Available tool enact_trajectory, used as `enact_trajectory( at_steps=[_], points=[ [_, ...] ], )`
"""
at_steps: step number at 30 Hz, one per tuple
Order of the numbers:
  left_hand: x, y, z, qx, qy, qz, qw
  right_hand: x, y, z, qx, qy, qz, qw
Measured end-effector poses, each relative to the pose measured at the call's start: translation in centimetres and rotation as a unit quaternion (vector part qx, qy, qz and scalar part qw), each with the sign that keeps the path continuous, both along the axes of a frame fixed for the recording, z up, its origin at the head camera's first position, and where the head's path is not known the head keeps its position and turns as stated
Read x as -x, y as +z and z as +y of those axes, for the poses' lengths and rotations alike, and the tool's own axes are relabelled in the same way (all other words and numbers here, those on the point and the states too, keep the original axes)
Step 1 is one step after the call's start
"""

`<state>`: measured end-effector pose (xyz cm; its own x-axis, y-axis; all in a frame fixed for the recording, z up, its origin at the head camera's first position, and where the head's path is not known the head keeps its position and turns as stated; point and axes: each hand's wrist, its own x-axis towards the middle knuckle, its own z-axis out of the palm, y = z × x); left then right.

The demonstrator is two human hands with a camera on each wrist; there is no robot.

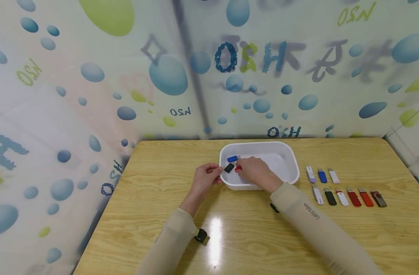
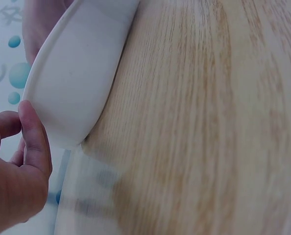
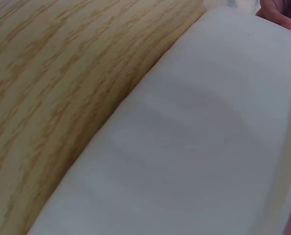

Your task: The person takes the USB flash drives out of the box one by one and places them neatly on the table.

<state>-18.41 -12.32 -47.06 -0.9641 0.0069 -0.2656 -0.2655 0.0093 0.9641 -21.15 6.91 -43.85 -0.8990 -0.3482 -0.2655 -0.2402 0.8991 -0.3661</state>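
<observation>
A white plastic tub (image 1: 288,164) stands on the wooden table. My left hand (image 1: 205,177) holds the tub's left end, with thumb and fingertips at the rim; the left wrist view shows that hand (image 2: 23,171) against the tub wall (image 2: 77,73). Inside the tub, my right hand (image 1: 255,170) reaches down with its fingertips on a red USB stick (image 1: 237,168), partly hidden by the fingers. Beside it lie a black USB stick (image 1: 229,168) and a blue USB stick (image 1: 232,159). In the right wrist view the tub's side (image 3: 194,122) hides most of that hand's fingers.
Right of the tub, USB sticks lie in two rows. The back row has a white and purple one (image 1: 310,174), a blue one (image 1: 322,176) and a white one (image 1: 334,175). Several more, including a dark green one (image 1: 330,197), form the front row. A patterned wall backs the table (image 1: 243,244).
</observation>
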Motion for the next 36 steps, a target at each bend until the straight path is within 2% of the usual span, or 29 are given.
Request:
enact_trajectory(
  at_steps=[7, 15, 19, 26, 36],
  points=[
    [-0.10, 0.27, 0.02, -0.001, 0.002, -0.002, 1.0000, 0.16, -0.27, 0.08, -0.019, 0.003, 0.008, 0.9998],
    [-0.14, 0.27, 0.03, 0.005, -0.002, 0.003, 1.0000, 0.05, -0.24, -0.13, -0.040, -0.061, 0.027, 0.9969],
    [-0.20, 0.27, 0.04, 0.008, -0.004, 0.005, 0.9999, 0.17, -0.18, -0.35, -0.054, -0.076, 0.035, 0.9951],
    [-0.18, 0.14, 0.02, 0.006, -0.003, 0.005, 1.0000, 0.43, -0.20, -0.51, -0.082, -0.068, 0.041, 0.9935],
    [-0.07, 0.08, -0.02, -0.001, 0.000, -0.001, 1.0000, 0.74, -0.81, -0.51, -0.078, -0.044, 0.039, 0.9952]
  ],
)
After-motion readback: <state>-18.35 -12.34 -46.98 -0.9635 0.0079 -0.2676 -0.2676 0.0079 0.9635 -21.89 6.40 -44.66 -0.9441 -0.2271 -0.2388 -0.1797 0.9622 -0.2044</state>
